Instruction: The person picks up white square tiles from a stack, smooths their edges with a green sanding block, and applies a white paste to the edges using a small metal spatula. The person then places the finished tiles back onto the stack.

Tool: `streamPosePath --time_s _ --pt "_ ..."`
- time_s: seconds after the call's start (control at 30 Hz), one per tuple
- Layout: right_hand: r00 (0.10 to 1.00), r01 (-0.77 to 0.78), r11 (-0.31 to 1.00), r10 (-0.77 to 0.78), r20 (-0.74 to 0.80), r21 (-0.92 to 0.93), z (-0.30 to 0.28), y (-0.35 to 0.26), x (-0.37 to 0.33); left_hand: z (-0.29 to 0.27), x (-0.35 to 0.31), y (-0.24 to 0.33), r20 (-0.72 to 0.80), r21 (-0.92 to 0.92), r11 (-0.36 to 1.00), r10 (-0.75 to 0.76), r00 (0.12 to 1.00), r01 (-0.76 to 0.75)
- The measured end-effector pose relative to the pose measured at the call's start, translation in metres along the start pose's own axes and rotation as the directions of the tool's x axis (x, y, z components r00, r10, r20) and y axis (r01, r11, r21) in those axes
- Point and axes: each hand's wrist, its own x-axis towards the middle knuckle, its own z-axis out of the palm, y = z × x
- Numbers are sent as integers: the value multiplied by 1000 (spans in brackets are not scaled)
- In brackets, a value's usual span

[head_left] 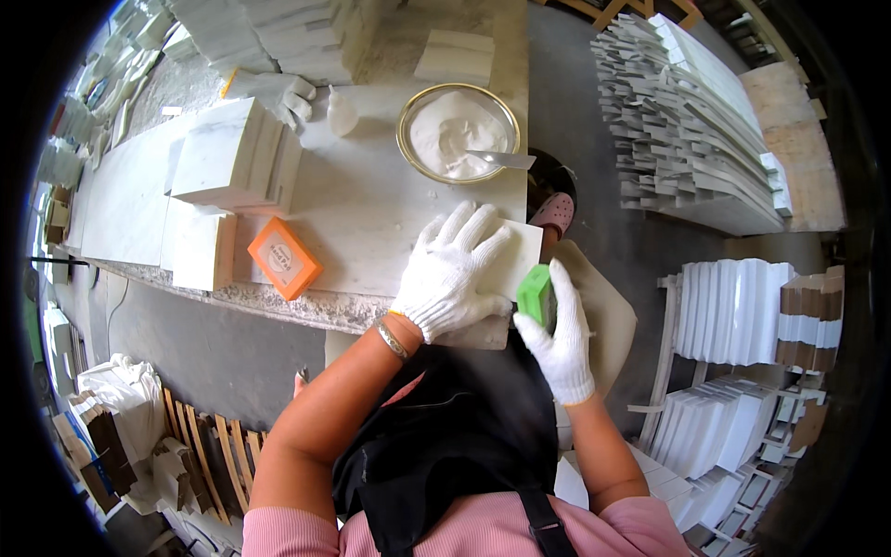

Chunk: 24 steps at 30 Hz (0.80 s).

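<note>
My left hand (455, 269), in a white knit glove, lies flat with fingers spread on a white stone tile (522, 249) at the table's right edge. The palm covers much of the tile. My right hand (561, 348), gloved too, grips a green sanding block (533, 295) against the tile's right edge. Its fingers close round the block's far side, partly out of sight. To the left, an orange sanding block (283, 260) lies on the table. Beyond my left hand stands a gold-rimmed metal bowl (403, 139) of white powder, a putty knife (504, 160) resting in it.
Stacked marble tiles (218, 153) stand on the table (353, 251) at left, beside a small squeeze bottle (342, 113) and a spare glove (278, 93). Tall stone stacks (687, 121) and racked white slabs (729, 311) line the right. Wooden slats (218, 455) stand at lower left.
</note>
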Motion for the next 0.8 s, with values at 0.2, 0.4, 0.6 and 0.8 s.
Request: streamPosePath --time_s 0.2,0.4,0.6,0.8 --pt "990 1 996 -13 -142 -84 17 40 85 3 3 1 -13 9 1000 27 1000 -27" --pt "998 -57 998 57 -1 -26 3 15 36 1 1 1 -1 -3 1000 -2 1000 2" --pt "993 -118 993 118 -23 -15 7 8 37 1 -2 0 -31 4 999 38 999 -37" --pt "941 -329 880 334 45 341 10 28 75 2 2 1 -23 -3 1000 9 1000 -9"
